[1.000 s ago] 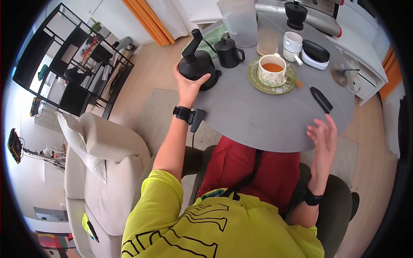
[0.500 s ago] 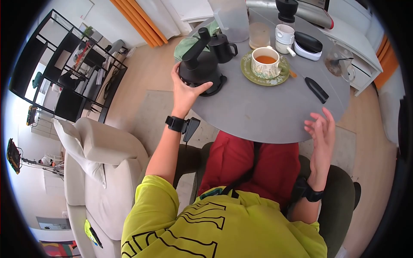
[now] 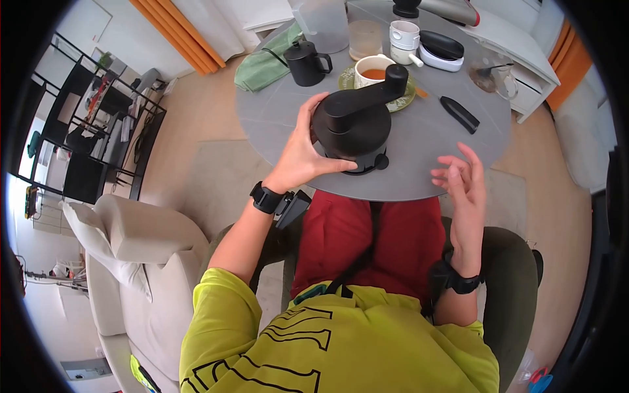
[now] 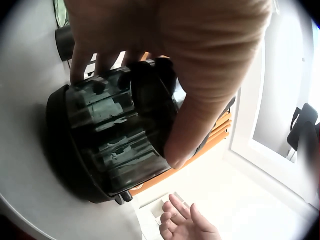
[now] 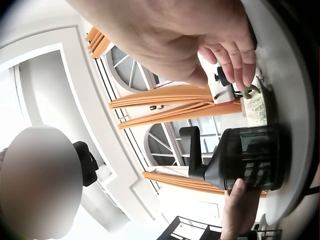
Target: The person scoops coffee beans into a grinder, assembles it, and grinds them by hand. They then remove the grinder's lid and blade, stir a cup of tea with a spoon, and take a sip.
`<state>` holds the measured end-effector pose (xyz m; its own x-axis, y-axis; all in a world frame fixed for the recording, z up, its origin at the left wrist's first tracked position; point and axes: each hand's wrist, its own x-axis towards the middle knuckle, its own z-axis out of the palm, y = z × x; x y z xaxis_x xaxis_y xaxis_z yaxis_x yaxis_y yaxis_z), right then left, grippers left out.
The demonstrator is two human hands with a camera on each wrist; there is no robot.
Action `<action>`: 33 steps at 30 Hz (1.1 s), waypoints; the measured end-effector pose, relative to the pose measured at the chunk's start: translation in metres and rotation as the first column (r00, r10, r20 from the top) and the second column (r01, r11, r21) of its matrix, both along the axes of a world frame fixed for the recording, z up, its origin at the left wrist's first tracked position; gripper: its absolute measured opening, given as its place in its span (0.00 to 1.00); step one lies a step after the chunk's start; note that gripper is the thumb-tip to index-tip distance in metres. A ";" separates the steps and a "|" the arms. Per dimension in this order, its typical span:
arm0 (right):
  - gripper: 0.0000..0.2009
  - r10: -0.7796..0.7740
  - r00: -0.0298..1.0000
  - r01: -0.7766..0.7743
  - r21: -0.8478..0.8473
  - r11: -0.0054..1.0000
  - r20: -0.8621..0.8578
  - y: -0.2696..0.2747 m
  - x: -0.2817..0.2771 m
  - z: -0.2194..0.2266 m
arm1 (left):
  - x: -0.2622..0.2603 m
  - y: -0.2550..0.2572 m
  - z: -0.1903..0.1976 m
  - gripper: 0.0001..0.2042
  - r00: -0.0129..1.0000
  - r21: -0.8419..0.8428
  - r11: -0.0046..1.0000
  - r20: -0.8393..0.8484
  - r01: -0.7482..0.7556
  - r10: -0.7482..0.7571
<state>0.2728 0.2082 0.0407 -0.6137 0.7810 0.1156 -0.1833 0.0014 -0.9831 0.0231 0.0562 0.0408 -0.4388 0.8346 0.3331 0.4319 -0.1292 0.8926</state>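
In the head view my left hand grips a black hand-crank grinder from its left side, thumb across the front. The grinder stands near the table's front edge, its crank arm pointing up and to the right. The left wrist view shows its smoky see-through body and dark base, with fingers and thumb around the upper part. My right hand holds nothing, its fingers loosely bent over the table edge to the right. Behind the grinder, partly hidden by it, a patterned cup of amber drink sits on a green saucer.
A black handle-shaped tool lies on the right of the grey table. Farther back are a black pot, a green cloth, a clear pitcher, a tumbler, stacked white cups and a glass jug.
My left hand has brought the grinder from the table's left side to the right and closer to me, in front of the cup. My right hand stays held out, empty. The head view has shifted.
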 end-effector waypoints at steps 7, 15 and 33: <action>0.20 -0.032 0.999 0.031 0.045 0.999 0.035 -0.006 0.000 0.004 | -0.014 0.003 -0.007 0.57 0.987 -0.052 0.991 0.106 0.126 -0.120; 0.14 0.010 1.000 -0.008 0.420 0.908 -0.003 -0.005 -0.032 0.053 | -0.010 -0.001 -0.010 0.59 0.986 0.017 0.987 0.043 0.160 -0.161; 0.09 -0.003 0.925 -0.337 0.826 0.451 0.379 0.014 -0.088 0.117 | -0.003 -0.003 -0.006 0.50 0.992 0.019 0.996 -0.096 0.087 -0.085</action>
<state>0.1849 0.2219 0.1576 -0.8513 0.2508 0.4608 0.0005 0.8787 -0.4773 0.0204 0.0531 0.0346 -0.3316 0.8593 0.3894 0.5006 -0.1896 0.8447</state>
